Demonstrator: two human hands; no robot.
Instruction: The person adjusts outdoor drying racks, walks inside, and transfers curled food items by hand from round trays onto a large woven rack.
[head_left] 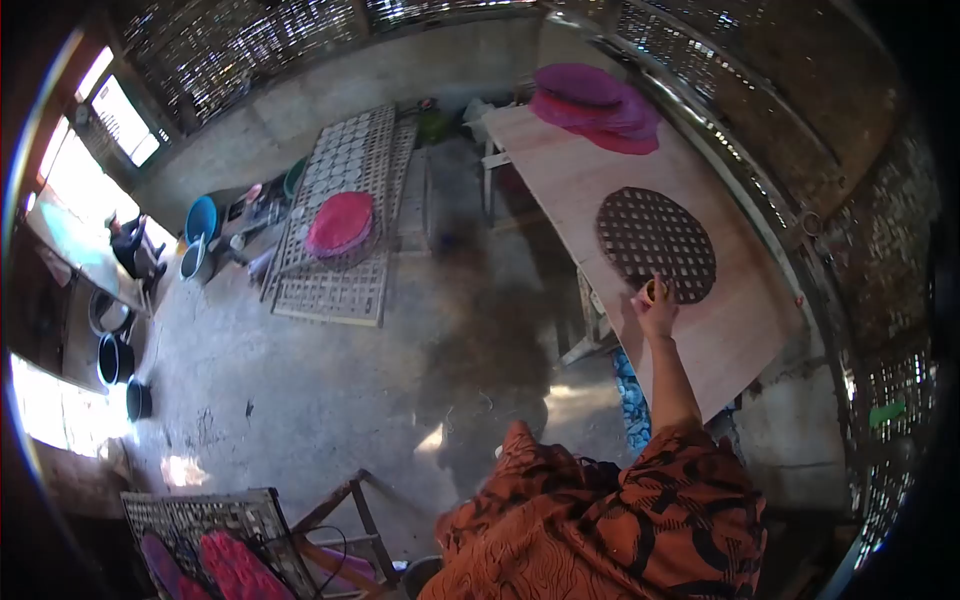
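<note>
Right hand (655,314) grips a small round object (649,292) at the lattice disc (657,243) (left hand not visible). Progress appears partial: pink rounds (600,112) lie stacked far right, disc uncovered.

Bench (755,325): right; sheets (600,110) at its far end, lattice (657,245) across its middle.
Far rack (325,302): left of bench, pile (341,222) on it.
Buckets (197,265): on the floor (290,410), left of far rack.
Near rack (215,512): near left corner.

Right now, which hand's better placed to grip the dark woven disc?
Probably your right hand: it is at the near edge of the dark woven disc; your left hand isn't visible.
</note>
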